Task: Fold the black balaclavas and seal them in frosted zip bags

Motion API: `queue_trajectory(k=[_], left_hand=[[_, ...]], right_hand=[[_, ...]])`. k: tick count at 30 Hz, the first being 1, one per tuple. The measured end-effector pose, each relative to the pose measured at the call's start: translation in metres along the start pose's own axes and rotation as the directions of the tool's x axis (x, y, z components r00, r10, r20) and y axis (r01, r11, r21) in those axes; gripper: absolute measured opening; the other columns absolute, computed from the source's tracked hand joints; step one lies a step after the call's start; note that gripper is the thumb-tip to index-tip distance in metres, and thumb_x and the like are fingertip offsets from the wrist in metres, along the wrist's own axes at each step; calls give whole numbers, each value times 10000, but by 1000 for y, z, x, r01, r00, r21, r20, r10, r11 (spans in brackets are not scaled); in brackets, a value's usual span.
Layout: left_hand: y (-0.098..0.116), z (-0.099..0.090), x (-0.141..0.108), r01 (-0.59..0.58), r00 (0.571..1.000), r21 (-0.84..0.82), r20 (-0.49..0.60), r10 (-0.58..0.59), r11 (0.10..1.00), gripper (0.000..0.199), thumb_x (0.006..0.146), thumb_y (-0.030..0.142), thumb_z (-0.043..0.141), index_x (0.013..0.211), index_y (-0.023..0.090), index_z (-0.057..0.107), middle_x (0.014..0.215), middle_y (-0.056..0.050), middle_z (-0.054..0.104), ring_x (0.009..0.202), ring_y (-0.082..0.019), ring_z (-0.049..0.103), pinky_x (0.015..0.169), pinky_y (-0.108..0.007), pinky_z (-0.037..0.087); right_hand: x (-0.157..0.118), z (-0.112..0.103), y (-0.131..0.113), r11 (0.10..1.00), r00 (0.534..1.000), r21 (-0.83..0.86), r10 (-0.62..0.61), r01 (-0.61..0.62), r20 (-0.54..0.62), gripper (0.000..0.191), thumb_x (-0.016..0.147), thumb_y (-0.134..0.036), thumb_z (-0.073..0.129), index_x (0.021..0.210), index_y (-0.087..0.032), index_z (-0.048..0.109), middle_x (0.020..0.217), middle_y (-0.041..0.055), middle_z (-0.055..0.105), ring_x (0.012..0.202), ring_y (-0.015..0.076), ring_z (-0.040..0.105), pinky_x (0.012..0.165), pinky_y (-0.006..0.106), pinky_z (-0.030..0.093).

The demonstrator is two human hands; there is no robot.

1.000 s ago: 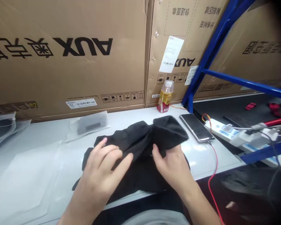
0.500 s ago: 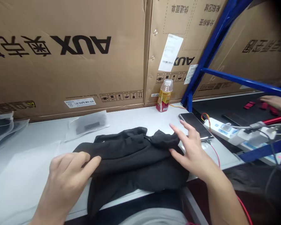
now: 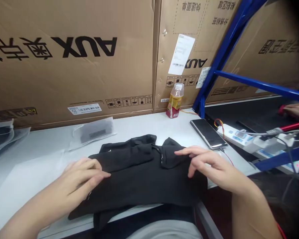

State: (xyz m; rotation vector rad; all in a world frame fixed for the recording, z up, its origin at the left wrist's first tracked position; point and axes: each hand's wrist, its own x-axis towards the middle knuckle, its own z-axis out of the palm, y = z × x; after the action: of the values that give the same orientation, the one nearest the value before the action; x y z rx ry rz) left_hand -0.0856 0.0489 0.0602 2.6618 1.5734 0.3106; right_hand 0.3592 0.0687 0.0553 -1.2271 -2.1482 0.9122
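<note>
A black garment (image 3: 144,186) that looks like a collared top lies folded on the white table, hanging slightly over the front edge. Its dark edging with a short white line shows near the middle. My left hand (image 3: 82,181) rests over the garment's left side, thumb stretched out and fingers bent, with no cloth visibly gripped. At the right, my right hand (image 3: 209,164) is open, its index finger extended onto the folded part and its other fingers bent over the fabric.
Behind the white table (image 3: 144,124) stand large cardboard boxes (image 3: 72,76). A drink bottle (image 3: 174,101), a phone (image 3: 209,132) on a cable and a clear bag (image 3: 93,131) lie around. A blue rack (image 3: 214,66), power strip (image 3: 235,137) and another person's hand (image 3: 297,109) are at right.
The garment's near flap now lies smoother and spreads further left and right. My left hand has moved slightly right and turned; my right hand has shifted right, its fingers lower and more bent.
</note>
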Motion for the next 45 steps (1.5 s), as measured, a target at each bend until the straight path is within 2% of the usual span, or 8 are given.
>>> queue_trajectory(k=[4, 8, 13, 23, 27, 31, 40, 45], left_hand=[[-11, 5, 25, -34, 998, 172, 61, 24, 985, 456, 987, 551, 593, 1432, 461, 633, 1455, -57, 646, 1300, -375, 615, 990, -537, 554], [7, 16, 49, 95, 983, 374, -184, -26, 923, 559, 1009, 390, 567, 1534, 197, 550, 1679, -213, 396, 1478, -531, 413, 1095, -757, 370], [46, 23, 66, 74, 964, 432, -263, 47, 899, 560, 1009, 235, 560, 1559, 159, 488, 1730, -204, 279, 1574, -485, 289, 1208, -716, 242], [18, 16, 89, 87, 954, 448, -295, 55, 890, 335, 1049, 205, 489, 1343, 239, 647, 1399, -127, 693, 1321, -388, 586, 1071, -579, 400], [15, 5, 110, 187, 935, 459, -353, -15, 868, 282, 1074, 282, 435, 1122, 180, 693, 1118, -188, 713, 1084, -399, 625, 874, -544, 430], [30, 11, 120, -20, 983, 461, -151, 101, 887, 304, 1076, 284, 444, 885, 221, 671, 861, -80, 670, 840, -266, 630, 747, -399, 421], [-19, -3, 89, -196, 980, 297, 79, 181, 934, 496, 933, 562, 665, 1383, 355, 646, 1207, -52, 728, 1002, -274, 711, 778, -342, 517], [-48, -30, 73, 13, 987, 212, -161, 22, 977, 395, 1068, 426, 395, 1210, 267, 728, 959, -16, 690, 837, -227, 689, 738, -336, 497]], right_hand=[[27, 10, 3, 955, 997, -290, 58, -69, -47, 391, 864, -389, 794, 1250, -336, 751, 1484, 56, 623, 1395, 352, 522, 1141, 592, 465], [46, 18, 7, 933, 993, -353, 30, -69, -115, 191, 987, -379, 631, 945, -271, 783, 1273, 70, 716, 1218, 320, 625, 1065, 538, 509], [54, 33, 6, 891, 756, -352, -16, -286, -655, 405, 1043, -331, 489, 1394, -169, 610, 1353, 197, 653, 1299, 389, 588, 1098, 615, 473], [35, 71, -2, 923, 997, -375, -81, 82, 18, 551, 1081, -417, 510, 1613, -293, 438, 1719, 46, 348, 1617, 313, 238, 1302, 621, 263], [35, 70, 1, 940, 999, -340, -26, 34, 30, 568, 1082, -452, 507, 1623, -298, 425, 1725, 37, 322, 1624, 298, 200, 1317, 608, 218], [35, 69, -1, 941, 999, -337, -17, 26, 30, 563, 1081, -445, 509, 1620, -300, 431, 1724, 27, 320, 1624, 290, 199, 1322, 590, 216], [34, 68, 1, 953, 999, -301, -36, 40, 20, 566, 1075, -423, 531, 1623, -331, 422, 1715, 23, 339, 1619, 297, 218, 1317, 606, 223], [33, 70, 2, 951, 1000, -308, -29, 29, 5, 557, 1076, -426, 526, 1616, -323, 436, 1715, 18, 340, 1619, 290, 220, 1319, 603, 221]])
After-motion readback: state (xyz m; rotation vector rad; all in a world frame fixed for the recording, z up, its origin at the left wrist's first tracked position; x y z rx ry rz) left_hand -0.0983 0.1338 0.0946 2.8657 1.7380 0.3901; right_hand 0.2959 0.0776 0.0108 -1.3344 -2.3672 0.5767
